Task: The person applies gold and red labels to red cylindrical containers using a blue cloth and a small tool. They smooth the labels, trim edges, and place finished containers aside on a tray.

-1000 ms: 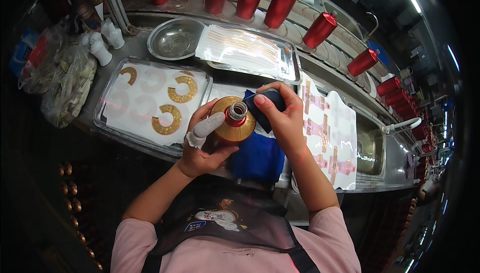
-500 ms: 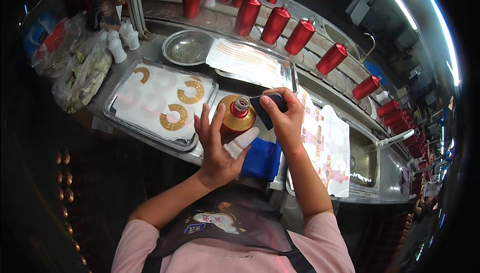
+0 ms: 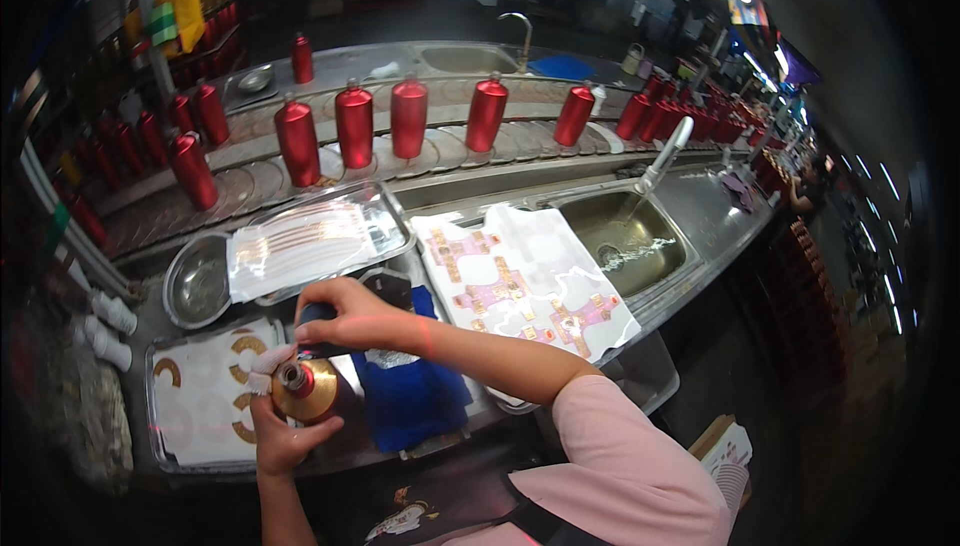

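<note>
A bottle with a gold shoulder and a bare threaded neck stands at the lower left, seen from above. My left hand is wrapped round it, thumb on the near side and fingers with white covers on the far left by the neck. Pinched in my right hand is a dark flat pad, held against or just over the bottle's shoulder beside the neck; its contact edge is hidden. A blue cloth lies to the right of the bottle. Gold C-shaped labels lie on a white sheet left of it.
A steel tray with white strip sheets and a round metal bowl stand beyond my hands. Pink-and-gold label sheets lie to the right, before a sink. Red bottles line a slatted conveyor behind.
The view has swung to the right, so hands and bottle now appear at lower left. My left fingers, spread before, have closed round the bottle; my right hand still holds the pad.
</note>
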Motion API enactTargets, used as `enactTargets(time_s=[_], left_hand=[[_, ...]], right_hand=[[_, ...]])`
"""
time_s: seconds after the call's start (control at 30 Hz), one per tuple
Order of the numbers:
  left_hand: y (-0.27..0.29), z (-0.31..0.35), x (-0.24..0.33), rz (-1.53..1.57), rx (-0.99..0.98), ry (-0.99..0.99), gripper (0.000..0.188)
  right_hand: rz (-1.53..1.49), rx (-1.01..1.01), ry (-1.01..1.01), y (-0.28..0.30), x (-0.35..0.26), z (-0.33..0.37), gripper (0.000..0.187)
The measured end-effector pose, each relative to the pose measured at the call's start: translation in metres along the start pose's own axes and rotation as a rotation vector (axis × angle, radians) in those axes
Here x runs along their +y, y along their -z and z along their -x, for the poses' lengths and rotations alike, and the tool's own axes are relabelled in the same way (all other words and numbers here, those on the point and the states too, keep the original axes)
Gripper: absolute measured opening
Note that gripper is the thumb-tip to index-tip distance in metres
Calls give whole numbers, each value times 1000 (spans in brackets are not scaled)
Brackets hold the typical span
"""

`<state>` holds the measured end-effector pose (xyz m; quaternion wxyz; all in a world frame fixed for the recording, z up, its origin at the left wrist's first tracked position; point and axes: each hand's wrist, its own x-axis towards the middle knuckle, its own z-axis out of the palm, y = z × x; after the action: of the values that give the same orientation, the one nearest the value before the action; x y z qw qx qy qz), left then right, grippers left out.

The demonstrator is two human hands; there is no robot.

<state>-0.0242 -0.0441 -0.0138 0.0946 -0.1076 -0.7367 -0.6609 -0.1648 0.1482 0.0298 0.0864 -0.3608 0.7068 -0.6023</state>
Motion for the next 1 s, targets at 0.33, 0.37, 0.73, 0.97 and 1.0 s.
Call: enactTargets(time_s=[0.33, 0.37, 0.73, 0.97, 1.0], left_hand=[[-2, 11, 10, -74, 116, 132, 117], [-8, 16, 8, -184, 136, 198, 116], [3, 14, -10, -222, 112, 18, 102], [-25, 29, -30, -199, 461, 61, 80], [-27, 32, -32, -204, 452, 48, 81]], right_hand=[[130, -116, 65, -13, -17, -34, 29], [239, -34, 34, -12, -15, -37, 29], [-9, -316, 34, -6, -12, -46, 35], [108, 53, 400, -8, -13, -12, 25], [109, 43, 424, -8, -14, 3, 23]])
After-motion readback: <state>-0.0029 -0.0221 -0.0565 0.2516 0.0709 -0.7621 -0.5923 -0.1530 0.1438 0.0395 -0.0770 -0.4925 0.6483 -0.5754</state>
